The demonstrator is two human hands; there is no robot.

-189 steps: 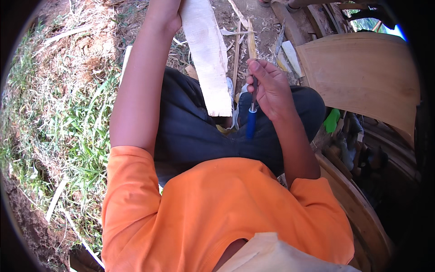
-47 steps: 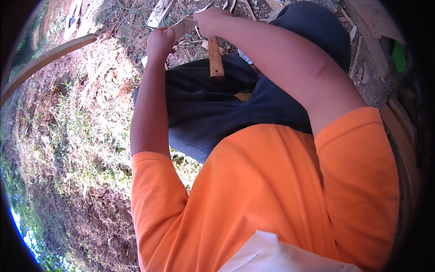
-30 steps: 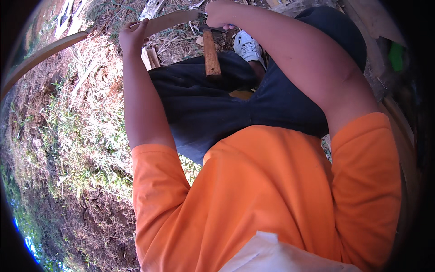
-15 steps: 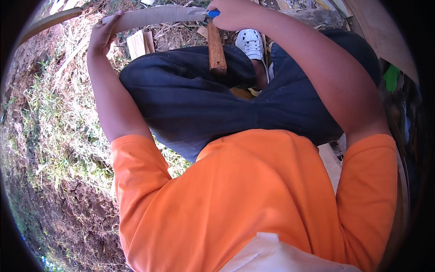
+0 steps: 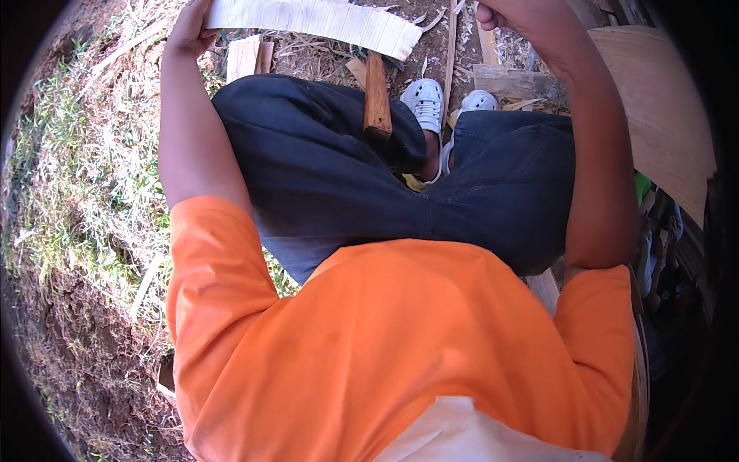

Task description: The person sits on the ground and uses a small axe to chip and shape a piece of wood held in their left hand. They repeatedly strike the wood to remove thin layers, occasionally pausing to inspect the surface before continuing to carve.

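My left hand [image 5: 189, 29] grips one end of a thin, pale wooden strip [image 5: 315, 19], which reaches to the right across the top of the view. Its free right end looks rough-edged and bends slightly down. At the top right, apart from the strip, my right hand [image 5: 531, 23] is raised with its fingers curled closed. The blue-handled knife seen in it half a second ago is now hidden beyond the top edge. Below the strip's right end a thick wooden handle [image 5: 377, 96] points toward me; dark metal shows at its far end, mostly covered.
My crossed legs in dark trousers [image 5: 323, 154] and white clogs [image 5: 423, 100] fill the middle. Wood blocks [image 5: 243, 58] and shavings lie on the ground ahead. A broad pale board [image 5: 654, 108] stands on the right. Grass [image 5: 100, 192] and soil stretch along the left.
My right hand has pulled away from the strip toward the upper right, taking the knife off the wood. The strip and my left hand have shifted right and slightly up.
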